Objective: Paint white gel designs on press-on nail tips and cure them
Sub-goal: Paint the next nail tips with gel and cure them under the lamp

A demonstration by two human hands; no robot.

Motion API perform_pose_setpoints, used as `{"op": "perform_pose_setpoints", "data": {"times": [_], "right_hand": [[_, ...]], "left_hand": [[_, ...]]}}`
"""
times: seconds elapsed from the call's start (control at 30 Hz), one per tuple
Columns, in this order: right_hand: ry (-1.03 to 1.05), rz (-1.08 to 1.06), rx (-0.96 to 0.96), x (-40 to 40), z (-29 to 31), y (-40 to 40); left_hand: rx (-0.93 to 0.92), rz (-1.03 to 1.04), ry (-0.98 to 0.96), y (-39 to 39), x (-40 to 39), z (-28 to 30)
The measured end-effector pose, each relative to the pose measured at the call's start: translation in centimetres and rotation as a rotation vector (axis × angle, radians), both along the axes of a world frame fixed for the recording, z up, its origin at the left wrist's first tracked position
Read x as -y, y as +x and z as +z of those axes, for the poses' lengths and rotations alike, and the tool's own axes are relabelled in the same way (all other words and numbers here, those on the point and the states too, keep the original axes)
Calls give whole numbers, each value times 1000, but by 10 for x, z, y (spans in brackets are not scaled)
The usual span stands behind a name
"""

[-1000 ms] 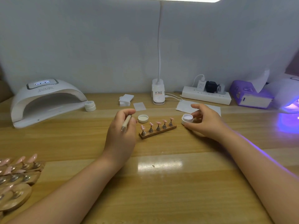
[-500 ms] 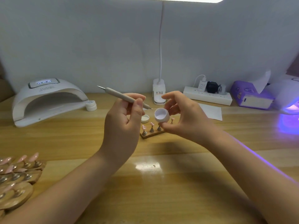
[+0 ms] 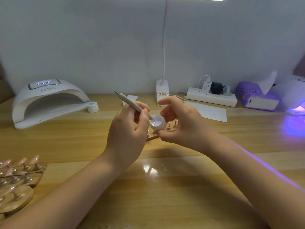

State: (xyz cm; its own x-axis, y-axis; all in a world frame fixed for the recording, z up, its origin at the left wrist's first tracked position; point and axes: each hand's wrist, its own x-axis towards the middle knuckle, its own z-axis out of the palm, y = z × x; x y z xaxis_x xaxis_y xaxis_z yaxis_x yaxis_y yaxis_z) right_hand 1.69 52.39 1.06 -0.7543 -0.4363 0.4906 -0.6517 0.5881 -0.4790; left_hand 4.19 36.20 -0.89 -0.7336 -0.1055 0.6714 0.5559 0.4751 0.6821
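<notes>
Biggest risk we see right now is overloading the tip. The gel pot (image 3: 158, 124) is held up in the air, tilted toward us, and the dotting pen (image 3: 132, 104) has its working end down in the white gel. Scoop too much and we'd bet it strings or drips on the way down, landing on the worktop (image 3: 165, 187) or on a tip that shouldn't get it. The pot is also tiny and only pinched at its sides, so a firm poke with the pen could twist it out of the fingers and smear gel everywhere.

Other worry: the purple curing lamp (image 3: 297, 103) at the far right is lit and spilling light across the wood. Leave the pot open too long near that and the gel might start to thicken, we guess.

Hands: our left hand (image 3: 127, 134) grips the pen like a pencil, thumb and fingers curled round the barrel, back end pointing up and away to the left. Our right hand (image 3: 183, 124) pinches the pot between thumb underneath and fingers behind, index finger arched over the top. Both hands are close together, just above the nail tip stand (image 3: 171, 126), which is mostly hidden behind them on the worktop. The white lamp (image 3: 47, 100) sits far left, well apart.
</notes>
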Motion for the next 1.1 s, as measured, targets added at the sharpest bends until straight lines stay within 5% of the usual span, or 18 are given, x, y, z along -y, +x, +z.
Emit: {"op": "perform_pose_setpoints", "data": {"times": [0.63, 1.1], "right_hand": [[17, -10, 10, -2, -2, -2], [-13, -15, 13, -3, -5, -6]], "left_hand": [[-49, -8, 82, 5, -3, 9], [-11, -86, 442, 11, -5, 30]]}}
